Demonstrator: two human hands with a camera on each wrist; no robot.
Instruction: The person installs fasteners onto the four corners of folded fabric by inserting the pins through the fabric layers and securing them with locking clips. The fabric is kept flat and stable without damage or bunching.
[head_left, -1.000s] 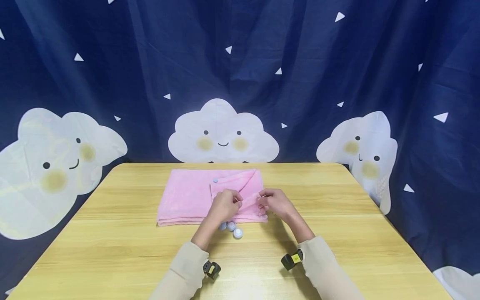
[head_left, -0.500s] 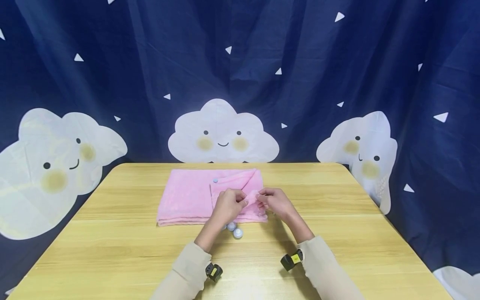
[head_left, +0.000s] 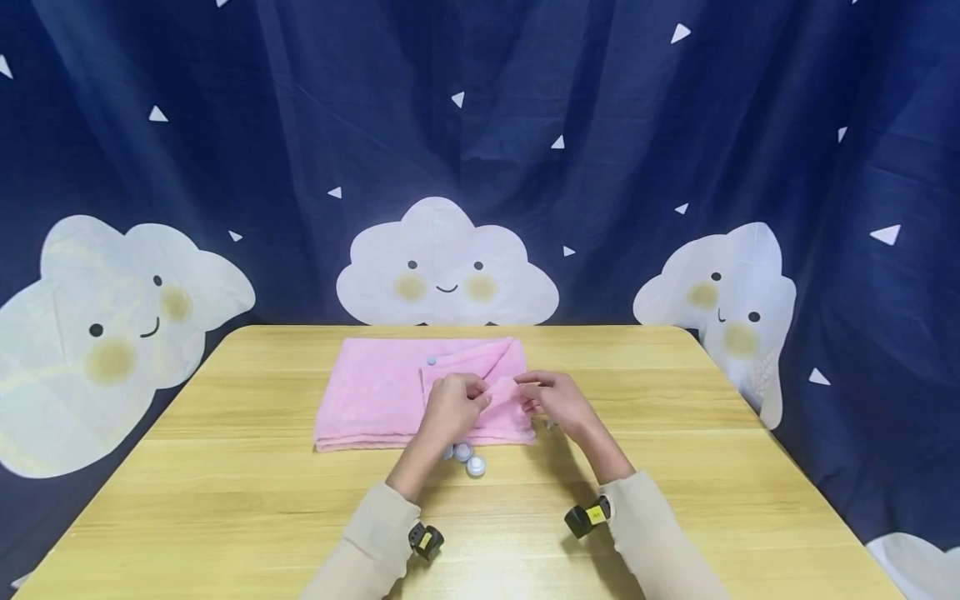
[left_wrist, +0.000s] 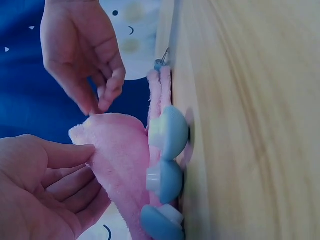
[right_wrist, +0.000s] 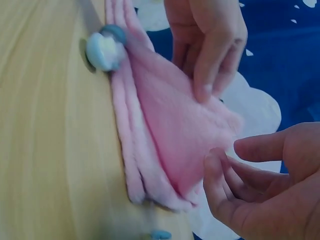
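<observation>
A folded pink fleece cloth (head_left: 375, 392) lies on the table, its right part turned up into a loose flap. My left hand (head_left: 453, 408) pinches the flap's edge between thumb and fingers; in the left wrist view the flap (left_wrist: 120, 145) stands raised. My right hand (head_left: 558, 402) is at the flap's right side, its thumb and fingers slightly parted close to the cloth, as the right wrist view shows. Several pale-blue mushroom-shaped clips (left_wrist: 172, 132) with white stems lie along the cloth's front edge. A small blue piece with a metal pin (left_wrist: 159, 64) sits by the cloth's right end.
One blue clip (head_left: 431, 361) sits on the cloth beyond my left hand. The wooden table (head_left: 225, 517) extends around the cloth on all sides. Behind it hangs a dark-blue curtain (head_left: 600, 100) printed with clouds and white triangles.
My right hand has moved slightly up and right, and a small piece now shows beneath it. My left hand first shifted right, then slightly back left. The folded cloth stays put.
</observation>
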